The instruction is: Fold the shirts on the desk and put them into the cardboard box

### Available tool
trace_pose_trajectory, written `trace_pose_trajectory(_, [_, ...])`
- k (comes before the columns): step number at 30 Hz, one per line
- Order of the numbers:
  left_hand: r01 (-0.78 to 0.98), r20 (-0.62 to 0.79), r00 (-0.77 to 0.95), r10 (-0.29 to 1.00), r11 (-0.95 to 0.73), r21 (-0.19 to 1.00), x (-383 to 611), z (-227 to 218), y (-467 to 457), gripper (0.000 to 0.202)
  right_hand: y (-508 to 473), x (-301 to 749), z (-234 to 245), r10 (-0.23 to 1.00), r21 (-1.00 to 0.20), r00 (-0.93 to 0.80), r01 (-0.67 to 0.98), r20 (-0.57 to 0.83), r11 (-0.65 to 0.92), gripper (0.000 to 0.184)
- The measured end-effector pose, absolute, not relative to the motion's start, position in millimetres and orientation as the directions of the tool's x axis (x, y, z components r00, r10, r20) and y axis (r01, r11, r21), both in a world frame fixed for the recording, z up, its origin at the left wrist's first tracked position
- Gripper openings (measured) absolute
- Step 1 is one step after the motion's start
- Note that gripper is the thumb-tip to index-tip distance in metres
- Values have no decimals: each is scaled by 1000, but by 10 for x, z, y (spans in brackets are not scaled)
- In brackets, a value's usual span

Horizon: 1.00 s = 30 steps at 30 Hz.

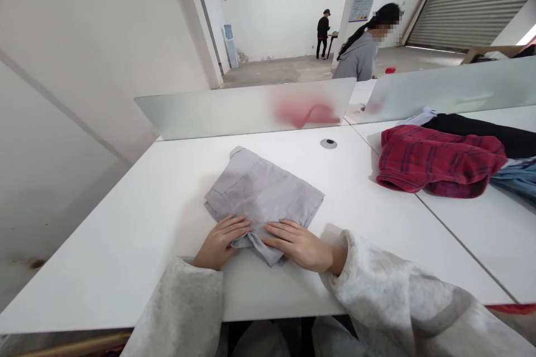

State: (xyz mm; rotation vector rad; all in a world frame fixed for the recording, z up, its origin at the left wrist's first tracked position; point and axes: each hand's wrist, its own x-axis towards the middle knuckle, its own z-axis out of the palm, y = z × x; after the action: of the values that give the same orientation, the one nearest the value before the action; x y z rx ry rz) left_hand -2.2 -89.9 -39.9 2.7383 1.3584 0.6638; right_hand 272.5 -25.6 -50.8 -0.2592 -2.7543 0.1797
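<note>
A light grey garment point(268, 184), folded into a slanted, roughly four-sided shape, lies on the white table in front of me. My left hand point(220, 242) rests on its near left edge with the fingers stretched over the cloth. On the near right part, my right hand point(299, 242) lies with its fingers extended and pointing left. Between the hands the cloth is creased, and a corner hangs toward me. Both thumbs are mostly hidden. Which kind of garment it is, I cannot tell.
A red plaid garment point(439, 159) lies at the right, with a black garment point(486, 131) behind it and blue cloth point(519, 178) beside it. Frosted dividers point(218, 114) edge the table's back. A cable hole point(329, 144) is near them. Two people stand beyond.
</note>
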Motion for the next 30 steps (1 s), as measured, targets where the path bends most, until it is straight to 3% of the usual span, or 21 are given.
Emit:
trace_pose_trajectory(4, [766, 536, 489, 689, -633, 114, 23, -389, -911, 39, -251, 2731, -512, 183, -139, -913, 141, 365, 980, 42])
trace_pose_trajectory(7, [777, 520, 516, 680, -627, 49, 94, -394, -906, 27, -243, 2737, -545, 125, -94, -937, 100, 325, 991, 42])
trace_pose_trajectory(11, [790, 469, 545, 695, -612, -10, 200, -382, -900, 27, -229, 2742, -578, 61, -65, -962, 45, 267, 997, 41])
trace_pose_trajectory(19, [851, 517, 522, 679, -452, -267, 267, -345, -951, 30, -227, 2735, -554, 77, -63, -949, 61, 306, 996, 43])
trace_pose_trajectory(22, [857, 431, 512, 743, -472, -206, 265, -391, -934, 38, -226, 2736, -547, 95, -80, -952, 74, 292, 994, 43])
trace_pose_trajectory(26, [869, 225, 483, 846, -495, -3, 275, -444, -902, 51, -227, 2754, -493, 51, -109, -964, 23, 261, 994, 44])
trace_pose_trajectory(30, [841, 70, 492, 868, -495, 219, 209, -266, -960, 58, -227, 2778, -411, -8, -123, -959, -45, 284, 991, 46])
